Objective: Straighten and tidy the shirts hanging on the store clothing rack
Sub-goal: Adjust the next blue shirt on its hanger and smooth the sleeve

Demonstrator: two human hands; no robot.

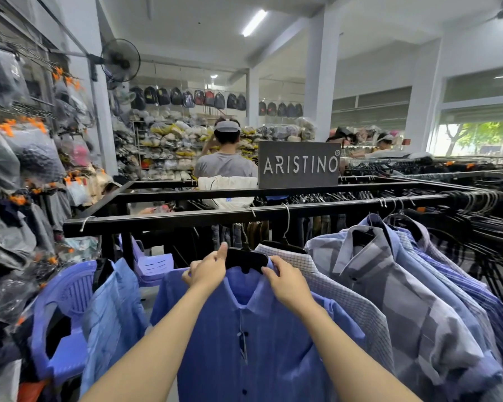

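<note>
Below the black rack rail (pixel 186 220), a blue striped shirt (pixel 244 343) is being held at the collar by both hands. Its left collar side is being gripped by the left hand (pixel 208 269), fingers curled into the fabric and thumb raised against the black hanger (pixel 246 259). The right collar side is being pinched by the right hand (pixel 288 281), fingers bent over the cloth. The shirt is being flanked by a light blue shirt (pixel 114 309) on the left and a checked shirt (pixel 346 300) just beside it on the right. An ARISTINO sign (pixel 299 165) is being displayed on the rack behind.
</note>
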